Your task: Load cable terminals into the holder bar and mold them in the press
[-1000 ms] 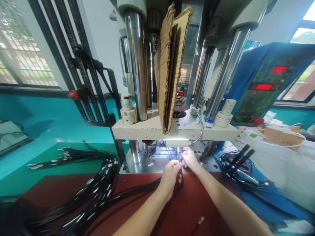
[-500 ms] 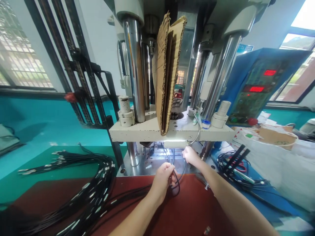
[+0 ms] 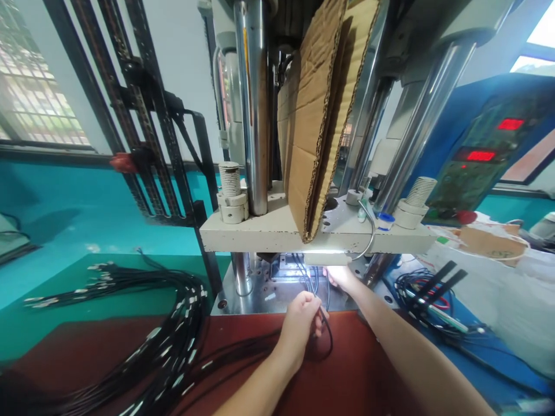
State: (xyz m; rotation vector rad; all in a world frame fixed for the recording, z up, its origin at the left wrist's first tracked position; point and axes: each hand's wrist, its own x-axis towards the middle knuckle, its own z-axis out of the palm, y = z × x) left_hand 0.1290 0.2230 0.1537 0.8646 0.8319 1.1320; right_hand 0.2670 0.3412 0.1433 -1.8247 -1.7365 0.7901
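My left hand (image 3: pixel 304 323) is closed around several thin black cables (image 3: pixel 332 341), above the front edge of the machine's metal bed. From it the strands run up to a brightly lit metal mould (image 3: pixel 286 271) under the press plate. My right hand (image 3: pixel 337 277) is beside the mould, below a small white lamp bar (image 3: pixel 327 258). Its fingers are pinched on a black cable (image 3: pixel 328 297) that curves down toward my left hand. The lamp bar and glare partly hide its fingertips.
A big bundle of black cables (image 3: pixel 186 323) with white tags covers the left of the red-brown table. Folded cardboard (image 3: pixel 316 133) stands on the press plate (image 3: pixel 269 240) between steel columns. At right are a blue control box (image 3: pixel 481 144), coiled cables (image 3: pixel 416 294) and white sacks (image 3: pixel 515 294).
My right hand has gone further in beneath the lamp bar, close to the mould. My left hand keeps its hold on the cables. The camera view has shifted and come nearer the press.
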